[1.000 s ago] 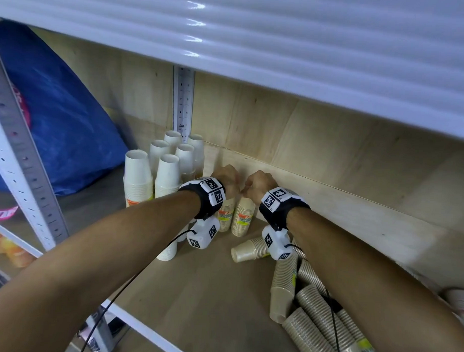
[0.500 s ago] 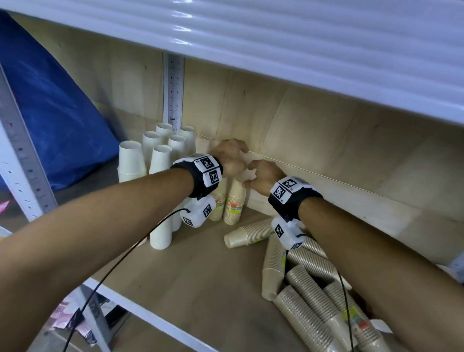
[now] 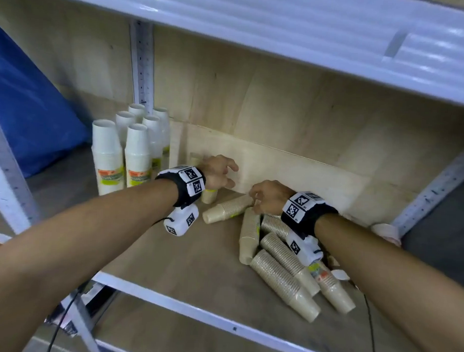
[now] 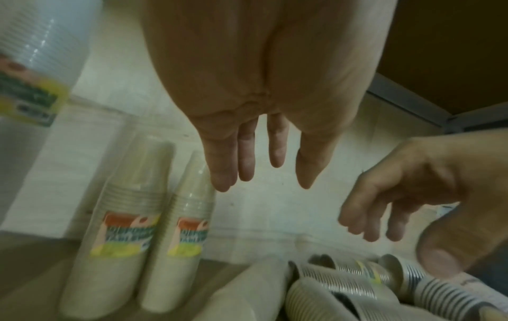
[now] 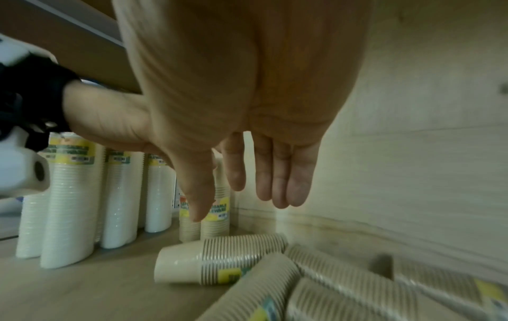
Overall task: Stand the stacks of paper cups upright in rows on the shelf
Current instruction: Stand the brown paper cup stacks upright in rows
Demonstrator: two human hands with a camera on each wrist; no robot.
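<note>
Two wrapped beige cup stacks [image 4: 115, 228] [image 4: 181, 228] stand upright against the back wall, right of several upright white stacks [image 3: 108, 158]. My left hand [image 3: 223, 175] hovers just above the beige pair [image 3: 209, 196], fingers straight and holding nothing [image 4: 261, 178]. My right hand [image 3: 256, 200] hangs with empty, relaxed fingers [image 5: 239, 206] over a beige stack lying on its side [image 3: 227, 210] [image 5: 219, 260]. Several more beige stacks [image 3: 282, 277] lie in a heap on the wooden shelf [image 3: 183, 266] under my right forearm.
A blue bag [image 3: 31, 103] fills the bay to the left. Metal uprights [image 3: 142, 67] [image 3: 430, 193] stand at the back and at the right. The white upper shelf [image 3: 257, 32] hangs low overhead. Another pale cup stack [image 3: 384, 231] lies at the far right.
Both hands have come off the tops of the two beige upright stacks. The right hand has dropped down and right towards the lying stack; the left has opened above the pair.
</note>
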